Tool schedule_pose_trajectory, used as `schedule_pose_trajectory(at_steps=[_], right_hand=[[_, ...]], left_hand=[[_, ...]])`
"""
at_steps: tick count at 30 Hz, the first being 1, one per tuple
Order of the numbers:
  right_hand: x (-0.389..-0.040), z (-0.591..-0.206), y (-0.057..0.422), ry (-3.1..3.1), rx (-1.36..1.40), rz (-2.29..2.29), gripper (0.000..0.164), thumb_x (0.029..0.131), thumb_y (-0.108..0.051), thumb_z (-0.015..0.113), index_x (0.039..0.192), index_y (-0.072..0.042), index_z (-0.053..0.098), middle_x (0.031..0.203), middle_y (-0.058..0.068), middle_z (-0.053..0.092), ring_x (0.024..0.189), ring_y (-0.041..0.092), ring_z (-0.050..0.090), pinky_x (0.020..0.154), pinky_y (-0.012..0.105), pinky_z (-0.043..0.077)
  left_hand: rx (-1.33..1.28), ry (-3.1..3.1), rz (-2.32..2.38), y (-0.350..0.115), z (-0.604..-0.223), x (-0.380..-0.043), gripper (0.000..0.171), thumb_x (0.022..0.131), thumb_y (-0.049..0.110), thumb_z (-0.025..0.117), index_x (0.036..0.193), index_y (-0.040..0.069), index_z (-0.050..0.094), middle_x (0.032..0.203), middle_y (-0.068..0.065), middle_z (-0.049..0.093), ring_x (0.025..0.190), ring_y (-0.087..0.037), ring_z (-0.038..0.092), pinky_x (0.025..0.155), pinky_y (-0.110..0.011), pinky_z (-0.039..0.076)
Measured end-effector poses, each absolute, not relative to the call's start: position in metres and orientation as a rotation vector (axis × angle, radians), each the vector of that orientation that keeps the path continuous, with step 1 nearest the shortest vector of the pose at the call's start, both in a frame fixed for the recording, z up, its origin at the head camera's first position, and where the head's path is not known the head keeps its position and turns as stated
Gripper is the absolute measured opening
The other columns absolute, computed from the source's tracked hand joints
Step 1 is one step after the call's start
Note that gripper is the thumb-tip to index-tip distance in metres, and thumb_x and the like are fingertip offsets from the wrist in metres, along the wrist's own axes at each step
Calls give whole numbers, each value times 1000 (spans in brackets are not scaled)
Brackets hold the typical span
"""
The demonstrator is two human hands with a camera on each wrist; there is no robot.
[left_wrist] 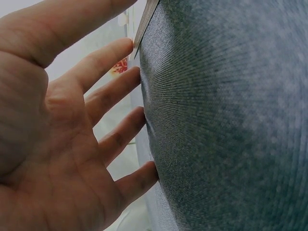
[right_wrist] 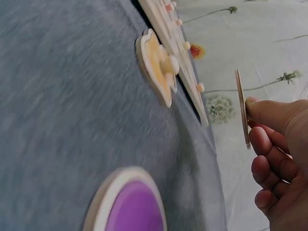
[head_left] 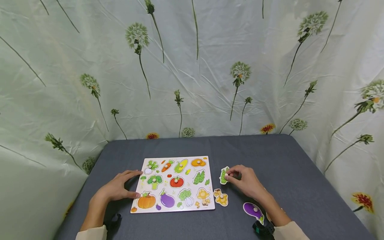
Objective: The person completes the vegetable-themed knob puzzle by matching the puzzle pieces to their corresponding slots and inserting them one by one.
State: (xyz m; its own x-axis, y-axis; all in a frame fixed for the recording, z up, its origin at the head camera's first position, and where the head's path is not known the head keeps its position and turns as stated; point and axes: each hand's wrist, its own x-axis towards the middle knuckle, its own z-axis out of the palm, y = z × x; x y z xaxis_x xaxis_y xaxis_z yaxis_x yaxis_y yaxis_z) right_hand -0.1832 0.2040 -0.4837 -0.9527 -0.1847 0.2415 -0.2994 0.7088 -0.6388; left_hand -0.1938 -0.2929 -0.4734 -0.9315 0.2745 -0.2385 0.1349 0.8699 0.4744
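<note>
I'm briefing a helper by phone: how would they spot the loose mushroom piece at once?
On the grey table lies a white puzzle board. Beside its right edge, towards the near corner, sits the mushroom piece: yellow, unlike the purple eggplant piece and the green piece in the right hand.

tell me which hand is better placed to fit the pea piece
Likely the right hand: it pinches the pea piece, just right of the board; the left hand touches the board's left edge.

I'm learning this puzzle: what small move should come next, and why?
I'd probably carry the green pea-pod piece left, over the matching picture on the board: the right hand pinches it, that picture looks unfilled, and the left hand touches the board's edge.
</note>
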Motion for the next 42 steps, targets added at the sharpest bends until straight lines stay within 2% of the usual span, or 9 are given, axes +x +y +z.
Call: schedule_pose_trajectory(at_steps=[11, 28, 42], right_hand=[[-194, -476, 177, -2789, 388, 1129, 8, 84, -32, 77, 87, -30, 70, 78, -14, 59, 75, 9, 53, 68, 24, 42], [-203, -480, 134, -2837, 489, 1216, 5, 85, -28, 76, 84, -27, 71, 76, -12, 60, 71, 8, 52, 67, 25, 41], [-210, -486, 112, -2891, 506, 1192, 8, 85, -30, 76, 82, -24, 71, 72, -11, 60, 58, 8, 48, 54, 22, 40]], left_hand=[[309, 2749, 654, -293, -474, -194, 93, 63, 55, 85, 143, 23, 48, 147, -16, 41, 131, -44, 36, 92, -67, 39], [302, 2755, 643, -294, -476, -195, 94, 64, 55, 84, 144, 23, 48, 148, -17, 40, 131, -44, 36, 93, -68, 38], [310, 2756, 646, -293, -474, -195, 94, 64, 55, 84, 144, 23, 48, 147, -16, 41, 131, -44, 36, 94, -67, 38]])
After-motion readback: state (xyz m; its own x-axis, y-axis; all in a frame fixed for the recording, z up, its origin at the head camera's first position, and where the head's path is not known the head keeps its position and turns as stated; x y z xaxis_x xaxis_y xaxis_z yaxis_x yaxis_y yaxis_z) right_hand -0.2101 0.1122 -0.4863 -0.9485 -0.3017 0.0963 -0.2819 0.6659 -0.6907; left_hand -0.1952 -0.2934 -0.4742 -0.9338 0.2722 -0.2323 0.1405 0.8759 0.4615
